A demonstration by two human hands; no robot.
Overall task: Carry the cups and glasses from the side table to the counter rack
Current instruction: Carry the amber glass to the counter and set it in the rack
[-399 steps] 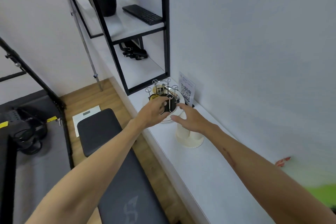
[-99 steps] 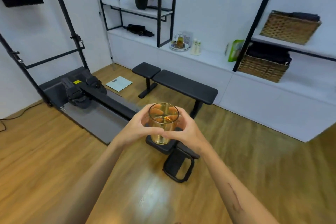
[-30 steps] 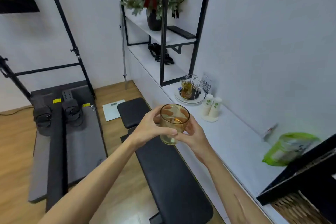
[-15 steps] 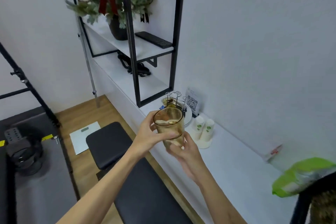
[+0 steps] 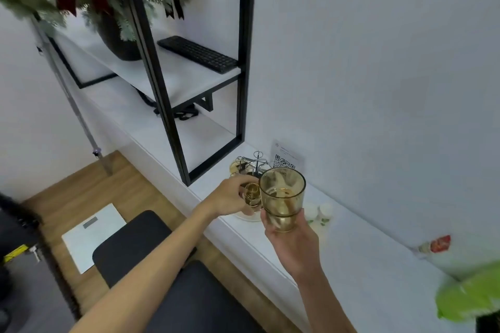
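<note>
An upright amber glass (image 5: pixel 282 199) is gripped from below by my right hand (image 5: pixel 293 246), held over the white counter (image 5: pixel 359 265). Just behind it stands the wire cup rack (image 5: pixel 255 163) on a round white tray (image 5: pixel 247 217). My left hand (image 5: pixel 232 197) reaches to the rack's near side, with thumb and fingers curled round a smaller amber glass (image 5: pixel 252 194) that sits there. The big glass hides part of the rack and tray.
A QR-code card (image 5: pixel 284 161) leans on the wall behind the rack. Two white paper cups (image 5: pixel 319 211) stand right of the tray, a green bag (image 5: pixel 470 297) further right. A black shelf frame (image 5: pixel 173 116) rises left of the rack. A black bench (image 5: pixel 162 278) lies below.
I have come close to the counter. My left hand let go of the big glass and reached to the smaller glass at the rack; my right hand alone holds the big glass.
</note>
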